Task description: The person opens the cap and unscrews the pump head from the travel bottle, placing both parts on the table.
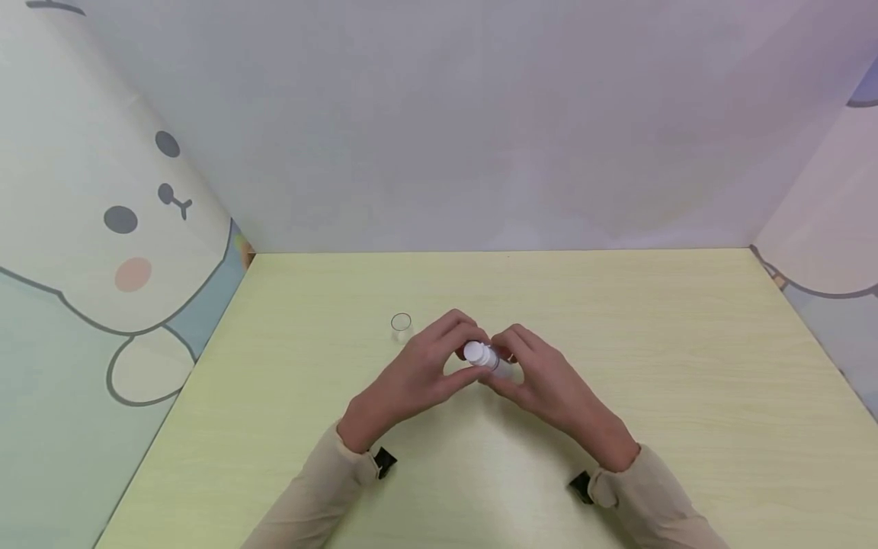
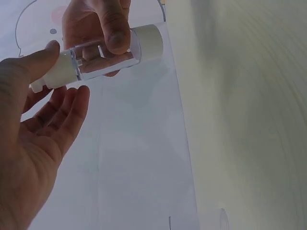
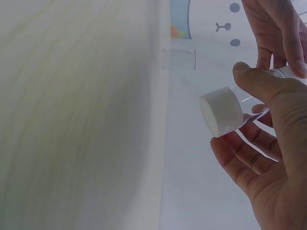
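- Pale grey wall [image 1: 480,130] rises beyond the fingers in the head view, with a cartoon animal figure [image 1: 123,252] far out to their left; a yellowish wood-grain worktop [image 1: 652,343] spreads beneath and around them.
- Also from the head, the left hand [image 1: 430,362] and right hand [image 1: 542,377] meet round a clear bottle [image 1: 503,369], its white cap [image 1: 474,351] between the left fingers and thumb, its body in the right fingers.
- Just left of the left fingers, well apart from the bottle, a small clear cup [image 1: 401,328] stands on the worktop; beige sleeves [image 1: 318,488] lie behind the fingers.
- Left wrist view: the left thumb presses the cap from above, with fingers beneath; the right thumb lies across the clear body, and a white base [image 2: 151,42] sticks out past the right fingers. The cup is cut off by the lower edge.
- Right wrist view: the right fingers grip the bottle close beside its base, thumb above, a fingertip under the base; the left fingers are at the other end, partly hidden.
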`<state>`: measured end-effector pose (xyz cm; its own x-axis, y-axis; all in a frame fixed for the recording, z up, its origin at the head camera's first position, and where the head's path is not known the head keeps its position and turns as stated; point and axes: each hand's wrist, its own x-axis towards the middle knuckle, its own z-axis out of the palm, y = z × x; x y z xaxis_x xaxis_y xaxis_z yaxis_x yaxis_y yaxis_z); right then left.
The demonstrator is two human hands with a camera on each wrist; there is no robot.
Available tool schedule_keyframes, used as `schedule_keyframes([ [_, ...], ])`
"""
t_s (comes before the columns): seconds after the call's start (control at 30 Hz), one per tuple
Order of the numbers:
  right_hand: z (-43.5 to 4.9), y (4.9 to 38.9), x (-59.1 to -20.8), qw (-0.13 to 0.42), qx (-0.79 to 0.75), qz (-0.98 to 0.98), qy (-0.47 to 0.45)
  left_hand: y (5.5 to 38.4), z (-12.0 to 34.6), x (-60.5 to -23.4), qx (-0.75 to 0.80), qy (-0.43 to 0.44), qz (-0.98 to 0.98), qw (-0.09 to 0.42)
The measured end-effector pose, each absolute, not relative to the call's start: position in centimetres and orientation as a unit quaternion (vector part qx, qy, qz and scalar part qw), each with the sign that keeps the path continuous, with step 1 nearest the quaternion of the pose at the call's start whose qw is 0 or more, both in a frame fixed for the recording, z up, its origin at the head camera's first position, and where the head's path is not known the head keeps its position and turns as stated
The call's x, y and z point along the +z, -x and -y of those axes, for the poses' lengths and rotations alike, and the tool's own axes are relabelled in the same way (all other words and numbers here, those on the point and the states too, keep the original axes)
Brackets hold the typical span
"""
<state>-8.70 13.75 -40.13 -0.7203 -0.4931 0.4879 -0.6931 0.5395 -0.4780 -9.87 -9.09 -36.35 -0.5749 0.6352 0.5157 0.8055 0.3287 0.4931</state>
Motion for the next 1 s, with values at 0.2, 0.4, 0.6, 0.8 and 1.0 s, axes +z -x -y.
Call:
schedule_keyframes([
  [0.2, -13.63, 8.50, -40.10, 0.139, 0.327, 0.868, -0.348, 9.65, 9.18, -36.42, -0.325, 0.427, 0.832, 0.143],
  [0.4, -13.46, 8.25, -40.22, 0.135, 0.319, 0.870, -0.351, 9.43, 9.10, -36.71, -0.265, 0.398, 0.863, 0.161],
  [0.6, -13.34, 8.28, -40.33, 0.128, 0.313, 0.874, -0.348, 9.39, 9.16, -36.86, -0.234, 0.390, 0.876, 0.160],
  [0.8, -13.52, 8.40, -40.39, 0.122, 0.314, 0.881, -0.331, 9.65, 9.43, -36.51, -0.229, 0.434, 0.858, 0.152],
  [1.0, -13.52, 8.53, -40.43, 0.126, 0.319, 0.879, -0.332, 9.81, 9.78, -36.24, -0.207, 0.476, 0.840, 0.158],
])
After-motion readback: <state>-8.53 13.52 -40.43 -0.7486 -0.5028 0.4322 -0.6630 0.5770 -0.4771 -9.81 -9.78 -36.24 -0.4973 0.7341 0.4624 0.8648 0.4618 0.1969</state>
